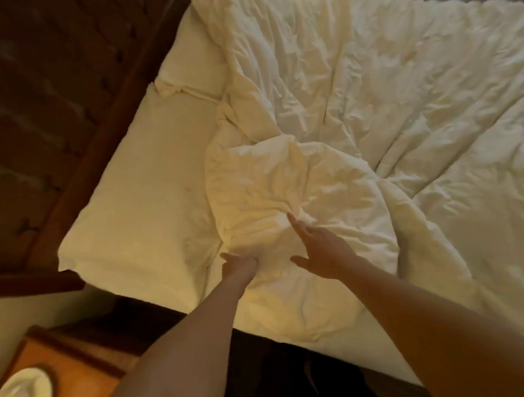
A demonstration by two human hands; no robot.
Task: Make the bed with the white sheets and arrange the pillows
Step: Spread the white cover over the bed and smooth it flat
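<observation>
White linen covers the bed (196, 300), which fills most of the view. A creased duvet (370, 103) lies over the mattress from the foot end up to the pillows. Its head-end edge is uneven, and it is bunched into a thick fold close to the near edge of the bed, just beside the near pillow.

A dark, button-tufted headboard (41, 133) runs along the head edge of the bed.

Two pillows lie flat against the headboard, end to end and touching:
- The near pillow (141, 209) reaches the near head corner of the bed.
- The far pillow (194, 63) is partly overlapped by the duvet.

A wooden nightstand (73, 383) stands beside the near head corner, with a blurred white object (23, 394) on it.

Both bare forearms reach over the near edge of the bed.
- Left grip (238, 267): fingers curled round the edge of the bunched duvet fold, next to the near pillow.
- Right grip (323, 255): fingers spread and straight, palm down on the same fold, thumb out to the side, holding nothing.
</observation>
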